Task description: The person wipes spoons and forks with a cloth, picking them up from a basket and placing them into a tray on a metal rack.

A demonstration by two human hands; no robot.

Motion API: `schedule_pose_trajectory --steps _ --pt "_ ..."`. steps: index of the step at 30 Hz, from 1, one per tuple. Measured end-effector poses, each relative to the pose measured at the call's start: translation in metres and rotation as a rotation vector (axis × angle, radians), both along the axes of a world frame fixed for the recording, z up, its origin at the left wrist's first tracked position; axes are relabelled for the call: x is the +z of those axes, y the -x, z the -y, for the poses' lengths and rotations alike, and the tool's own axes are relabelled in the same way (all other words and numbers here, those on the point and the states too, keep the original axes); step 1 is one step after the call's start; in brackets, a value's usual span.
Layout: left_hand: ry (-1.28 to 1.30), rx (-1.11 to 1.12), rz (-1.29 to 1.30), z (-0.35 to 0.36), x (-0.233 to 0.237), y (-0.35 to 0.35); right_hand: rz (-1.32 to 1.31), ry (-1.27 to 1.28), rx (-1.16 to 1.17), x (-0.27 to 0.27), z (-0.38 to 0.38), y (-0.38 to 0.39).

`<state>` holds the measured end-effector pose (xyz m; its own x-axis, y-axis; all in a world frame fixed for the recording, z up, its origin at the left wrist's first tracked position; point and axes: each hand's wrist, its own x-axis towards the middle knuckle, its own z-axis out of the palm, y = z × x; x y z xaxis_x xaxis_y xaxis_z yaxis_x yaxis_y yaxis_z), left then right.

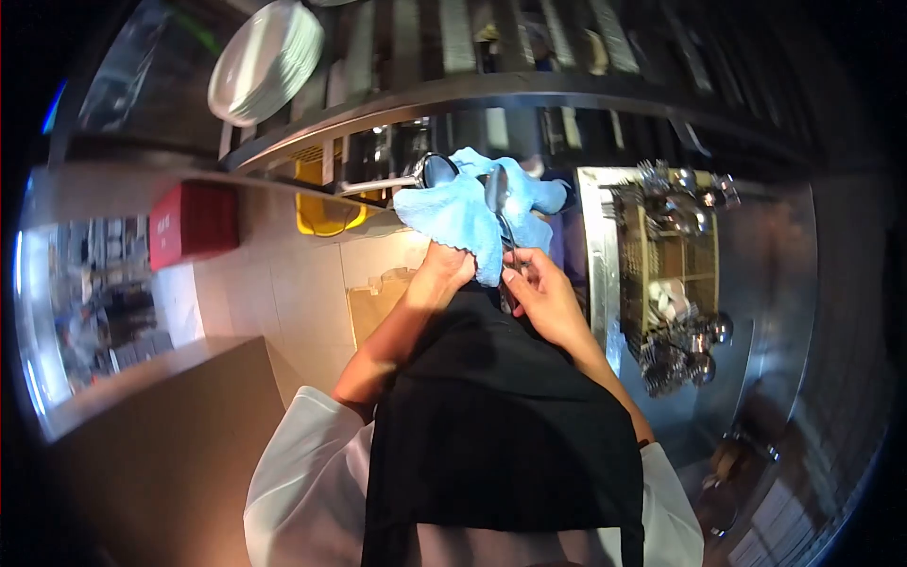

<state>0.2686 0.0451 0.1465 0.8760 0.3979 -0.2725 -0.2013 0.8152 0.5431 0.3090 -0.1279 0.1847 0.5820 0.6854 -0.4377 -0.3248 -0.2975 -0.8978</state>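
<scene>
In the head view, the left hand [446,266] is under a blue cloth [452,210]. Its fingers are hidden by the folds, so whether they are apart or together cannot be told. The right hand [546,295] is just beside it, with thumb and fingers clamped on the thin handle of a spoon [498,189]. The spoon's bowl points away from the body and lies in front of the cloth, between folds on either side. Another shiny round bowl [438,170] shows at the cloth's left edge; what it belongs to cannot be told.

Both hands are just above a black apron [501,435], worn over white sleeves [307,472]. To the right, a basket [697,253] is on a steel desk [770,274], with bunches of cutlery [675,354] at its near and far ends. Ahead runs a slatted shelf [406,42], with a stack of white plates [266,61] at its left. To the left are a yellow bin [329,219], a red box [194,224] and, nearer the hands, cardboard [370,310] low by the pale floor [302,269].
</scene>
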Motion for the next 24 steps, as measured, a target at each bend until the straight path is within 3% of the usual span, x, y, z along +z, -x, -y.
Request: schedule_pose_trajectory --steps 2,4,6,8,12,14,16,17,20,21,22,24 --pt "0.041 0.018 0.032 -0.01 -0.002 0.019 -0.031 0.006 0.099 0.003 -0.019 0.006" --pt "0.052 0.16 -0.186 -0.02 -0.013 0.033 -0.011 0.015 0.188 0.004 -0.036 0.014" --pt "0.053 0.128 -0.141 -0.042 -0.02 0.051 0.03 0.005 0.232 0.006 -0.053 0.019" --pt "0.207 -0.052 0.05 -0.064 -0.018 0.062 0.082 -0.011 0.286 0.012 -0.073 0.02" --pt "0.321 0.008 0.003 -0.091 -0.013 0.089 0.129 -0.153 0.101 0.03 -0.116 0.031" --pt "0.279 0.013 0.031 -0.112 -0.017 0.103 0.279 -0.153 0.131 0.029 -0.14 0.031" --pt "0.358 0.166 0.078 -0.123 -0.002 0.112 0.773 -0.045 0.359 0.034 -0.165 0.031" --pt "0.358 0.149 0.078 -0.132 -0.005 0.117 0.843 -0.049 0.433 0.033 -0.177 0.035" --pt "0.07 0.195 -0.109 -0.155 -0.023 0.139 0.921 -0.05 0.583 0.044 -0.201 0.038" --pt "-0.003 0.207 -0.106 -0.164 -0.006 0.138 0.907 -0.009 0.579 0.058 -0.209 0.036" --pt "-0.003 0.194 -0.106 -0.173 0.0 0.145 0.923 0.195 0.6 0.061 -0.216 0.03" --pt "-0.538 0.255 0.104 -0.193 0.008 0.175 0.891 0.003 0.543 0.031 -0.229 0.014"
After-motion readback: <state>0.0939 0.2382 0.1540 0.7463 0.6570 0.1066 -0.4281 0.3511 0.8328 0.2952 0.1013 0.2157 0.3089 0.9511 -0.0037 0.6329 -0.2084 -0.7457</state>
